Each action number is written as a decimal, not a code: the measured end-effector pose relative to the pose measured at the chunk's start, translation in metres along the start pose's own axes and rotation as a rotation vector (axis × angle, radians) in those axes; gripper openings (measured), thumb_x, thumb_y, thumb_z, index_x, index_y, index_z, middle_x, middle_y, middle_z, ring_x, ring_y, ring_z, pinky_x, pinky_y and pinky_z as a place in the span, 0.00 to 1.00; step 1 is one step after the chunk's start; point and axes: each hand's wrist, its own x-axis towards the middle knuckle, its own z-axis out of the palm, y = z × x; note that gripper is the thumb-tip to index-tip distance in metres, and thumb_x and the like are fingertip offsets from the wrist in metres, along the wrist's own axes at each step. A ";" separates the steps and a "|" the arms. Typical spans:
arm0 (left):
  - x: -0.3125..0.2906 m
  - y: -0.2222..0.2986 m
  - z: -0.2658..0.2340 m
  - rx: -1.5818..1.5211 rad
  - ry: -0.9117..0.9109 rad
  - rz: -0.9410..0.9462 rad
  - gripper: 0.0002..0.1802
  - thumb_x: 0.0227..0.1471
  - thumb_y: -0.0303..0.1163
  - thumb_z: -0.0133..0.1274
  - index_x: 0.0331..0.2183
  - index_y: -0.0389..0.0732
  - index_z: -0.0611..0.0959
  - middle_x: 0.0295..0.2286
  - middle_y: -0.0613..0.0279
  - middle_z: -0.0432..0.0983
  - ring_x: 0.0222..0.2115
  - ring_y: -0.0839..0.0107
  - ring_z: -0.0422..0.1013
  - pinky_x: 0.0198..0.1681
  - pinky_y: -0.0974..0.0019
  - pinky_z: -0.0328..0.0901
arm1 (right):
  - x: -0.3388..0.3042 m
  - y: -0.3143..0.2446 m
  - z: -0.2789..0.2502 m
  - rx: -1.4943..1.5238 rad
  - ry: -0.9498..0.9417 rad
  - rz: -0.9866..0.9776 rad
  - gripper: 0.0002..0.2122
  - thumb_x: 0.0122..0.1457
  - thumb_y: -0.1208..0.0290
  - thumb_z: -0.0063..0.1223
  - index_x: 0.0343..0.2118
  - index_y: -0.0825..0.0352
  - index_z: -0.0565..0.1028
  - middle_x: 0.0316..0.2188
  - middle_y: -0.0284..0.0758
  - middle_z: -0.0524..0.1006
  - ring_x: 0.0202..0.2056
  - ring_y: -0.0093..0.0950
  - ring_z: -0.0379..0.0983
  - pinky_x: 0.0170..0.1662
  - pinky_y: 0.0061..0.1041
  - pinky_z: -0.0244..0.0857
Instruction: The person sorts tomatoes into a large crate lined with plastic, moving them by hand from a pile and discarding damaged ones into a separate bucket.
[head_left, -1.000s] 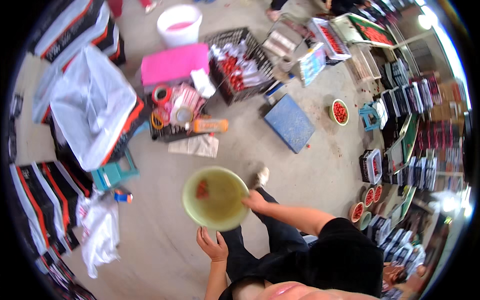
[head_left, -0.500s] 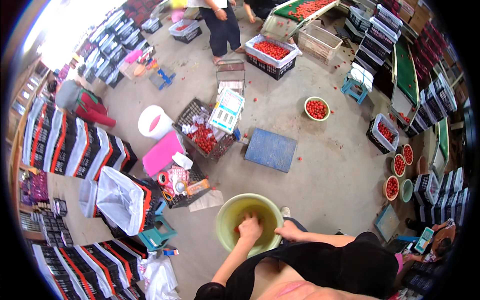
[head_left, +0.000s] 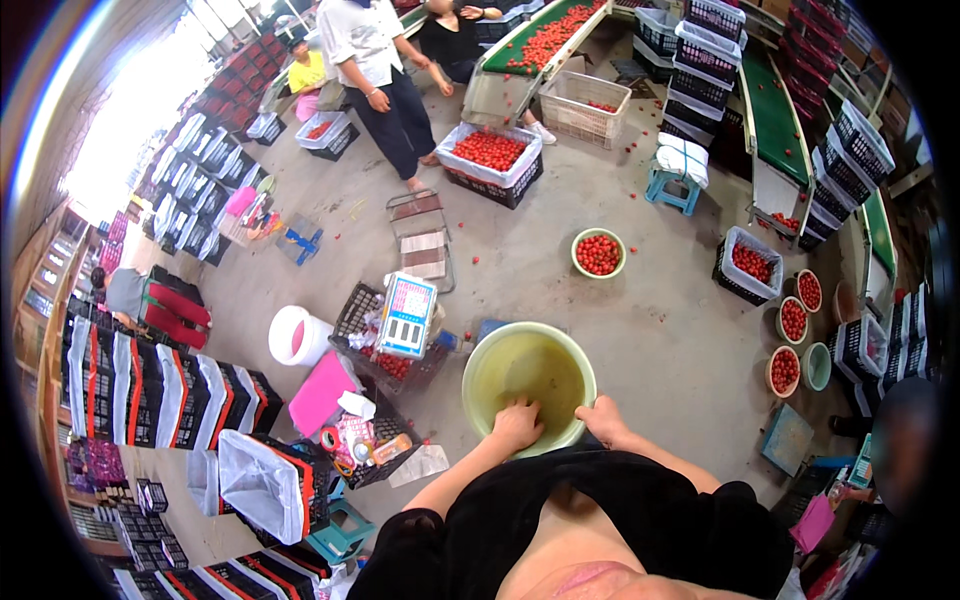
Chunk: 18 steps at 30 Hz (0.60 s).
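A large pale green basin [head_left: 481,372] is in front of me, tilted slightly, with no red fruit visible on its inner floor. My left hand [head_left: 517,425] reaches inside it near the close wall. Its fingers are curled, and anything they hold is hidden. On the basin's right rim, my right hand [head_left: 603,420] is closed, fingers wrapped over the edge. Just beyond the basin, part of a blue platform [head_left: 489,328] shows, mostly covered by it. Left of that, a white scale display [head_left: 408,315] stands over a dark crate [head_left: 355,318] holding red tomatoes.
A small bowl of tomatoes [head_left: 599,253] sits on the floor ahead. Lined crates [head_left: 492,160] and a conveyor [head_left: 520,55] with tomatoes are farther off, near a standing person [head_left: 375,90]. At left are stacked black crates [head_left: 150,390] and a pink lid [head_left: 322,393].
The basin has shifted forward, covering most of the blue platform. My left hand has moved from deeper in the basin to its near wall. The red piece beside it no longer shows.
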 end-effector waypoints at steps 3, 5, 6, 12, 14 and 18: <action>0.061 0.010 -0.019 -0.025 -0.155 0.170 0.21 0.49 0.37 0.50 0.47 0.46 0.79 0.38 0.49 0.77 0.41 0.50 0.74 0.43 0.49 0.70 | 0.029 -0.001 -0.026 0.244 0.042 -0.059 0.15 0.48 0.77 0.53 0.41 0.76 0.77 0.33 0.40 0.80 0.34 0.30 0.76 0.39 0.30 0.69; 0.096 0.010 -0.031 -0.043 -0.170 0.288 0.21 0.48 0.35 0.49 0.46 0.45 0.79 0.35 0.51 0.78 0.39 0.50 0.75 0.42 0.50 0.69 | 0.048 -0.024 -0.046 0.374 0.000 -0.028 0.15 0.48 0.78 0.52 0.41 0.75 0.77 0.35 0.39 0.80 0.37 0.29 0.75 0.43 0.29 0.67; 0.115 0.007 -0.038 -0.040 -0.211 0.302 0.20 0.48 0.35 0.49 0.45 0.45 0.79 0.35 0.51 0.78 0.39 0.50 0.74 0.42 0.50 0.69 | 0.060 -0.031 -0.051 0.433 0.002 -0.010 0.15 0.48 0.79 0.53 0.41 0.75 0.77 0.35 0.39 0.80 0.36 0.29 0.75 0.42 0.29 0.67; 0.236 0.038 -0.108 -1.303 -0.344 -0.044 0.10 0.49 0.28 0.55 0.37 0.43 0.76 0.23 0.64 0.72 0.22 0.74 0.71 0.20 0.74 0.60 | 0.177 -0.063 -0.120 0.476 0.033 0.103 0.15 0.47 0.79 0.54 0.40 0.76 0.77 0.32 0.38 0.79 0.34 0.30 0.75 0.41 0.30 0.68; 0.268 0.036 -0.124 -1.814 -0.220 -0.092 0.13 0.49 0.29 0.54 0.40 0.43 0.76 0.27 0.58 0.74 0.26 0.69 0.73 0.20 0.75 0.61 | 0.231 -0.057 -0.150 0.468 0.013 0.183 0.15 0.47 0.79 0.54 0.39 0.77 0.77 0.31 0.40 0.79 0.34 0.31 0.75 0.38 0.32 0.69; 0.310 0.014 -0.145 -2.437 0.151 -0.150 0.17 0.49 0.31 0.50 0.43 0.40 0.75 0.36 0.51 0.74 0.37 0.58 0.72 0.30 0.66 0.72 | 0.290 -0.109 -0.213 0.335 0.076 0.319 0.17 0.49 0.75 0.55 0.43 0.78 0.72 0.35 0.46 0.77 0.36 0.35 0.75 0.36 0.41 0.68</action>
